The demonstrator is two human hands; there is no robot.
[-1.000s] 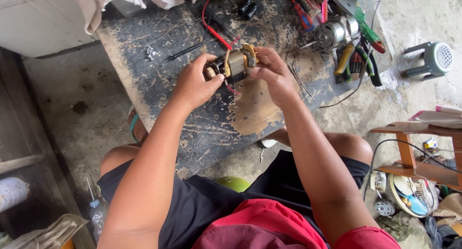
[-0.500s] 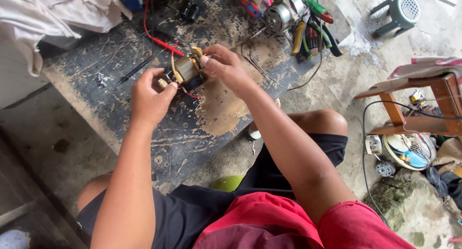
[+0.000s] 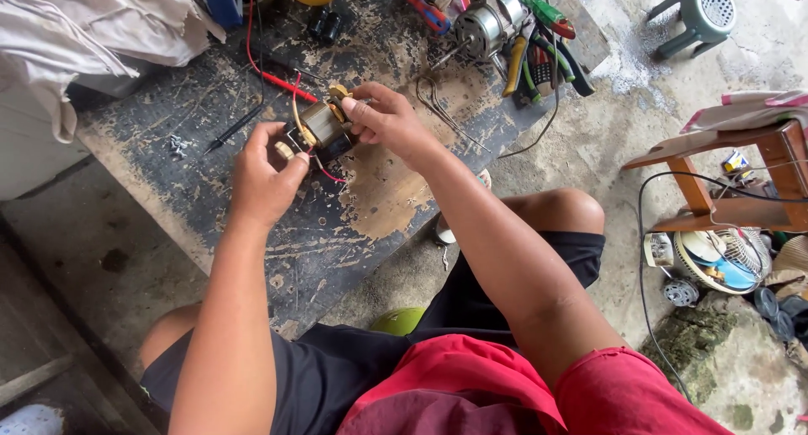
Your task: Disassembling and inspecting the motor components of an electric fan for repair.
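A small motor stator (image 3: 321,125) with copper windings and red and yellow leads sits between my hands, just above the worn dark wooden board (image 3: 252,233). My right hand (image 3: 383,115) grips its right end with thumb and fingers. My left hand (image 3: 265,178) pinches its near left corner, fingers curled. Red wires (image 3: 278,77) run from the stator toward the back of the board.
A black probe (image 3: 231,128) lies left of the stator. A grey fan motor (image 3: 484,23), pliers and screwdrivers (image 3: 539,56) crowd the board's far right. White cloth (image 3: 93,23) lies far left. A wooden stool (image 3: 741,166) and fan parts (image 3: 715,258) stand right.
The view has shifted, so the board and hands sit further left and higher. Both hands keep hold of the stator; the left hand has drawn slightly toward me.
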